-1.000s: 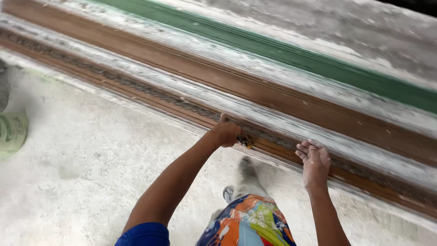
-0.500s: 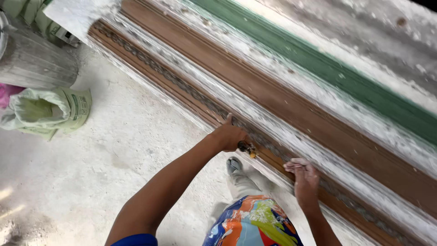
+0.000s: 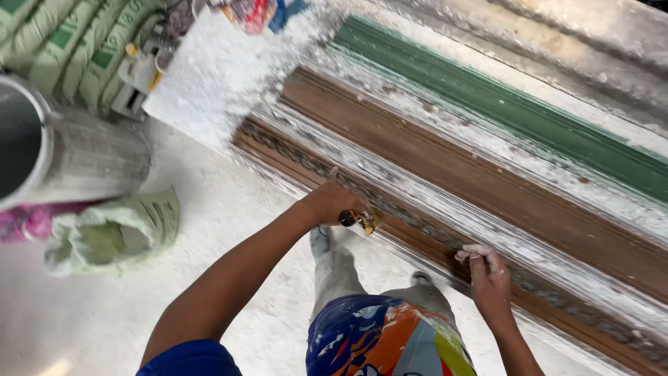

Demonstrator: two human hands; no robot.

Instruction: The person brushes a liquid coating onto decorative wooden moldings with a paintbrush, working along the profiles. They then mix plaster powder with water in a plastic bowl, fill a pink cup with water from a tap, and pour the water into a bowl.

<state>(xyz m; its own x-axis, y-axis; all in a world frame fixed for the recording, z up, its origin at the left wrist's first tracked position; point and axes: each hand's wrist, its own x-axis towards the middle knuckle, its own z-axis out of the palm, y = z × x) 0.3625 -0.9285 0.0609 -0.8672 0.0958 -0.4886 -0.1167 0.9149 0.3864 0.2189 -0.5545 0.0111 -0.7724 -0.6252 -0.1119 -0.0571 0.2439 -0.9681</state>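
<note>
Left hand (image 3: 332, 202) closes around a small brush (image 3: 359, 220), its tip on the brown carved moulding (image 3: 417, 240); at four o'clock, right hand (image 3: 487, 275), fingers curled, steadies its edge.

This looks like a plaster-moulding workshop. White dust coats the pale concrete floor (image 3: 104, 313) and cakes the long brown ridged moulds (image 3: 487, 188) lying side by side under both hands, with 1 long green mould (image 3: 529, 118) beyond them. Up and left of the left hand (image 3: 334, 202) stand a grey metal drum (image 3: 83, 160), stacked green woven sacks (image 3: 62, 49) and a slumped green sack (image 3: 115, 233).
</note>
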